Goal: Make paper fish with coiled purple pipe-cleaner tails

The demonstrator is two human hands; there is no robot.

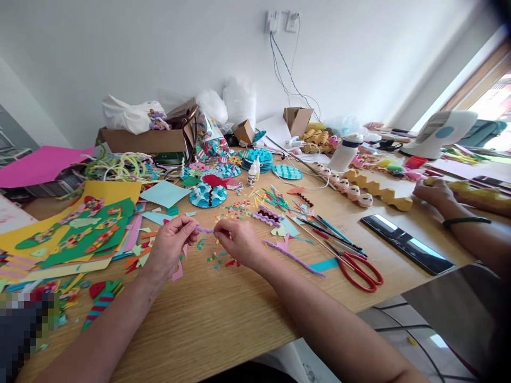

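Between my two hands stretches a short purple pipe cleaner [205,230] that looks wavy. My left hand [174,242] pinches its left end between thumb and fingers. The other end is pinched by my right hand [237,240]. Paper scraps [217,259] in several colours lie on the table under and around both hands. Right of my right hand lies a straight purple pipe cleaner [293,258]. Beyond it are crimped purple and brown pipe cleaners [268,215]. A blue disc with a red paper fish [214,183] and a brown wavy strip stands behind my hands.
Red-handled scissors [361,271], paintbrushes [335,234] and a black phone [407,242] lie to the right. A glue bottle [253,173] stands mid-table. Coloured paper sheets [123,213] cover the left. Another person's hand [435,192] holds a yellow egg-carton strip [479,196] at far right.
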